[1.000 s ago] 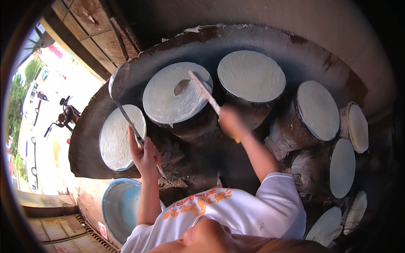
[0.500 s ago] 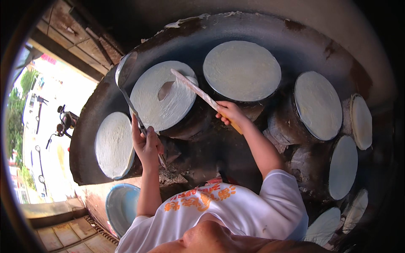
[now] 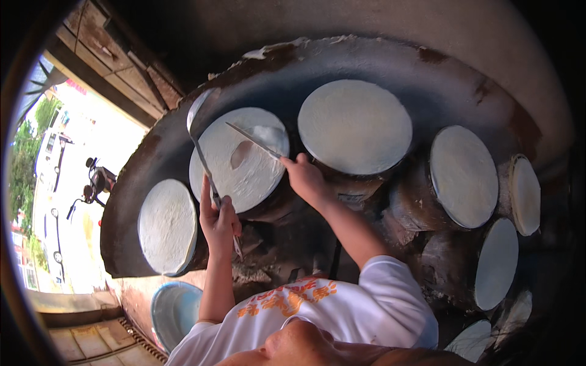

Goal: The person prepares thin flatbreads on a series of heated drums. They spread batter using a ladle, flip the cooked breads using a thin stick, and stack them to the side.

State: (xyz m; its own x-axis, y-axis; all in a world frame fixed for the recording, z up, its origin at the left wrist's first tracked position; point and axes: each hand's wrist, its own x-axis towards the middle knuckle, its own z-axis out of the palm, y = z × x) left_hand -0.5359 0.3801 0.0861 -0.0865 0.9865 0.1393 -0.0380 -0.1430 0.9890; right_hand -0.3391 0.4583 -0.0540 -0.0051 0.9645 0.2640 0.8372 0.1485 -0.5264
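Right hand (image 3: 305, 177) gripping thin metal blade (image 3: 253, 140), over smooth white round disc (image 3: 239, 158)

Glossy metal ladle (image 3: 196, 116), thin metal blade (image 3: 253, 140), matt white batter discs (image 3: 354, 126)

White discs (image 3: 238, 161), seemingly blue basin (image 3: 174, 308).

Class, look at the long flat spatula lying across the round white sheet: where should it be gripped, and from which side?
Take the spatula by its handle end, at the sheet's right edge, where the right hand holds it. Come from the right, because the thin blade points up-left across the round white sheet and lies nearly flat on it, leaving no grip there. The left hand holds a ladle.
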